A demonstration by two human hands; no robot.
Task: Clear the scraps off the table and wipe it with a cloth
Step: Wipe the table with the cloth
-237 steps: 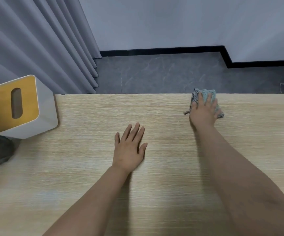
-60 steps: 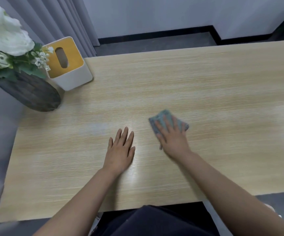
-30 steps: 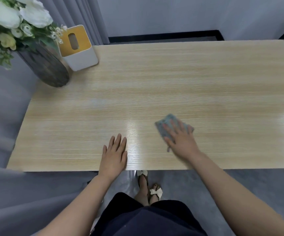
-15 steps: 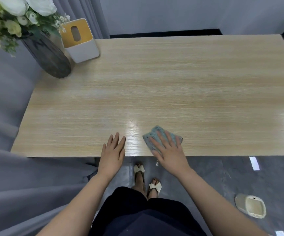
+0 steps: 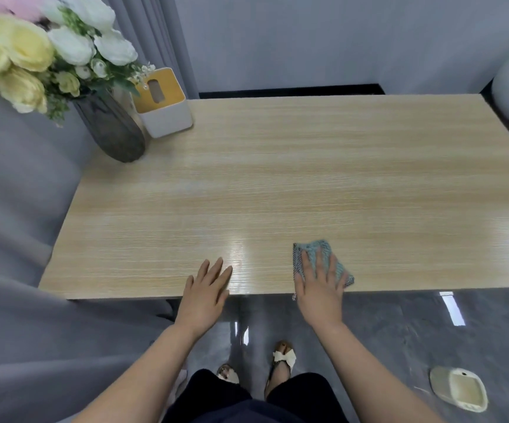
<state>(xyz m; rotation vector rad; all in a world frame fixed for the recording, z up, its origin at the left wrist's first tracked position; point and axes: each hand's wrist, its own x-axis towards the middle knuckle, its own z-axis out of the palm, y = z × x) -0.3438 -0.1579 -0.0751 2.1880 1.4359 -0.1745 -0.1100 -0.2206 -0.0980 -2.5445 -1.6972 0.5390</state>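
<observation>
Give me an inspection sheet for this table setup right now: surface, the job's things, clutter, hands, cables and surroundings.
Surface: light wood table, glossy glare near the near edge; no scraps seen on it.
Job's things: blue-green cloth lies flat at the near edge, partly under the right hand.
Clutter: dark vase of white and yellow flowers and a white tissue box with a yellow top, both at the far left corner.
Hands: right hand presses the cloth with straight fingers; left hand rests flat on the table edge.
Cables: nothing seen.
Surroundings: grey curtain on the left, grey tiled floor, a pale slipper on it, white wall behind.
</observation>
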